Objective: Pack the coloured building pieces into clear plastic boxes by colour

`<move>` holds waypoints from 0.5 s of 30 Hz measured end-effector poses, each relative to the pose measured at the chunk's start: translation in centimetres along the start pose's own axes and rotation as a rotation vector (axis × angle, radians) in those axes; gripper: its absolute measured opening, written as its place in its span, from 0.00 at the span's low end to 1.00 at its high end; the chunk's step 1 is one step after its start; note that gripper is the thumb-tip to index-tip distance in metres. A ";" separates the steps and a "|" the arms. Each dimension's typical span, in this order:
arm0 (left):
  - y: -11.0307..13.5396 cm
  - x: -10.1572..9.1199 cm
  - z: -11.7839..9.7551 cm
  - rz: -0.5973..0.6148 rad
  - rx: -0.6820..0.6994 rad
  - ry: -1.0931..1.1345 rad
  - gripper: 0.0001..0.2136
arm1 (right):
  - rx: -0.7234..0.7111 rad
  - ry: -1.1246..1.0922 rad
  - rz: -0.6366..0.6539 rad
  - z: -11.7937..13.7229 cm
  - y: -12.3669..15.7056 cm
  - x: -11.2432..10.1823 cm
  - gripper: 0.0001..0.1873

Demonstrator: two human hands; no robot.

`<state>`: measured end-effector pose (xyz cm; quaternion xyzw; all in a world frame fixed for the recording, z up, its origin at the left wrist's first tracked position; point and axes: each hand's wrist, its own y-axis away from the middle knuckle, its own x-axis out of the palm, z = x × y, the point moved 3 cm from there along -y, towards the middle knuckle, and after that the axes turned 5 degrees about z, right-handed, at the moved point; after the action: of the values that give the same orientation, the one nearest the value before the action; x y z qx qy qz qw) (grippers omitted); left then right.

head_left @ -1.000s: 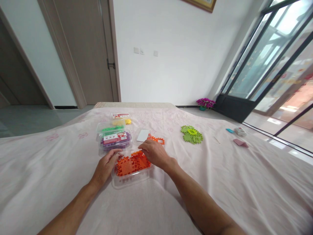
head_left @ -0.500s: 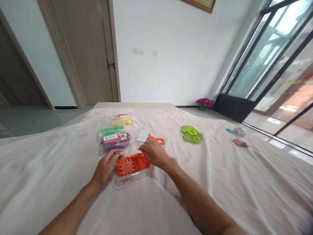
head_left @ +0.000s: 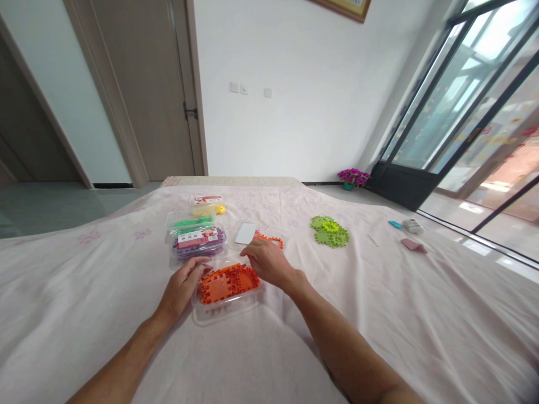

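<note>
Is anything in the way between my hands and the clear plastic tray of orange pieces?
Nothing visible. The left hand rests against the left edge of the clear plastic tray of orange interlocking pieces, and the right hand sits at its far right corner.

White wall [head_left: 295,112] with switches [head_left: 244,88] | wooden door [head_left: 143,84] at left | daylight through tall glass doors [head_left: 463,112] at right | potted purple flowers [head_left: 354,177] on grey floor [head_left: 42,205]
</note>
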<state>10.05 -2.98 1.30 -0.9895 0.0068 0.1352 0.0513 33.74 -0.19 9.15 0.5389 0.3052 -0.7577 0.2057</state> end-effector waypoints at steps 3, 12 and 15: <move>0.0 0.1 -0.1 0.005 0.004 0.006 0.21 | 0.110 0.003 -0.044 -1.3 0.0 -0.3 0.18; 0.2 0.1 -0.3 -0.017 -0.012 0.016 0.22 | 0.440 0.168 0.151 -6.7 1.0 3.2 0.21; 0.2 0.1 -0.5 -0.021 -0.005 0.003 0.22 | 0.446 0.189 0.161 -6.9 1.0 3.5 0.19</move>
<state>10.30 -3.20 1.70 -0.9898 -0.0037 0.1334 0.0500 38.00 3.84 3.97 0.6617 0.1046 -0.7339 0.1119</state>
